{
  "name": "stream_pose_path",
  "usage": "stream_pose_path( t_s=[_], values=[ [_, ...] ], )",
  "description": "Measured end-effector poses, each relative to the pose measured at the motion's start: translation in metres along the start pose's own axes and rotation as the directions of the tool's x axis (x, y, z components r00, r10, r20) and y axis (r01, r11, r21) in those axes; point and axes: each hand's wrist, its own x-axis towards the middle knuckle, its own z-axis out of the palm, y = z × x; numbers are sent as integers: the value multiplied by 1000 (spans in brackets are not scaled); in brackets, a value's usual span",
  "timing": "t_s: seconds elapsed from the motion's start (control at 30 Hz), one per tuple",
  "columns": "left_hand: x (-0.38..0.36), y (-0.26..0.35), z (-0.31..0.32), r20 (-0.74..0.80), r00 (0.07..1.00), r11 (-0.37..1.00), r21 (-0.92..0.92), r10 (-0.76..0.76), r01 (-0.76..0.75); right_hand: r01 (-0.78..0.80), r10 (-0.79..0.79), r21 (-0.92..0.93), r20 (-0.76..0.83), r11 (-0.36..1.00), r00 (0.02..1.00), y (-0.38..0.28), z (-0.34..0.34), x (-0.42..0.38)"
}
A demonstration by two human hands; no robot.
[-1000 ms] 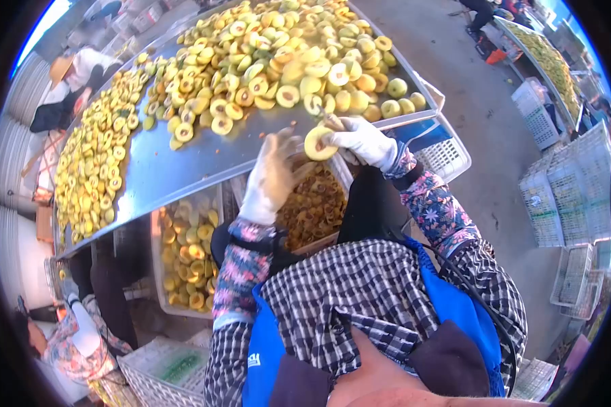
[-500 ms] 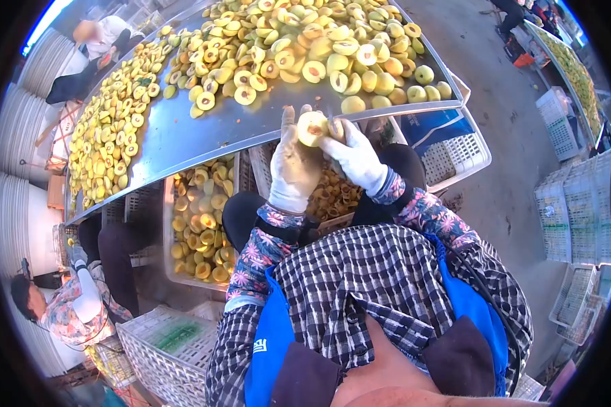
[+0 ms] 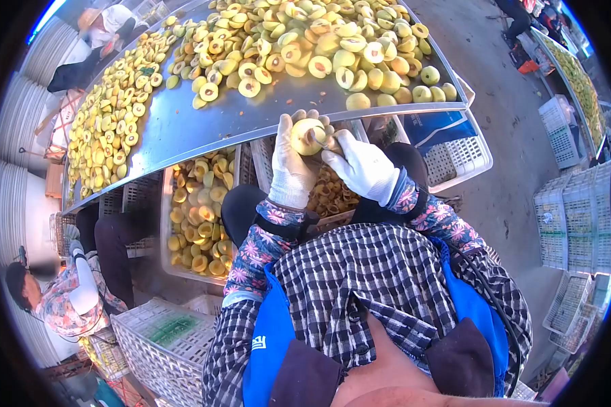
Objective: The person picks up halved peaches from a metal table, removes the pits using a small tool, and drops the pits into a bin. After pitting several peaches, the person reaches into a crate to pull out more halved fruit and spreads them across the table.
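My left hand (image 3: 290,166), in a white glove, cups a halved yellow fruit (image 3: 307,136) just below the edge of the metal table (image 3: 204,132). My right hand (image 3: 361,166), also gloved, holds a small metal tool (image 3: 322,141) pressed into the fruit's cut face. Under my hands sits a crate of brownish pits and scraps (image 3: 329,193). A crate of pitted yellow halves (image 3: 197,220) stands to its left. Many cut fruit halves (image 3: 299,41) and a few whole fruits (image 3: 428,85) cover the table.
A seated person in a floral sleeve (image 3: 68,298) is at lower left, another person with a hat (image 3: 95,34) at the table's far end. White plastic crates (image 3: 570,217) are stacked at right; an empty crate (image 3: 163,339) lies beside my knee. A second fruit table (image 3: 577,68) stands far right.
My left hand has closed around the fruit half that my right hand held up a second ago. My right hand now works the tool into it. My head has tilted slightly.
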Motion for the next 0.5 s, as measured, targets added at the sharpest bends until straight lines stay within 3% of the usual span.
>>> stream_pose_path(
  t_s=[0.23, 0.37, 0.5],
  values=[
    [-5, -7, 5, 16, 990, 988, 55, 141, -142, 35, -36, -81, -3, 996, 999, 0, 11, 1],
    [-8, -5, 5, -68, 986, 987, 72, 150, -145, 78, -77, -81, 15, 994, 997, 0, 17, -3],
    [-1, -3, -5, -96, 987, 968, 227, 129, -104, 60, -45, -130, 111, 990, 993, 0, 10, -4]
  ],
)
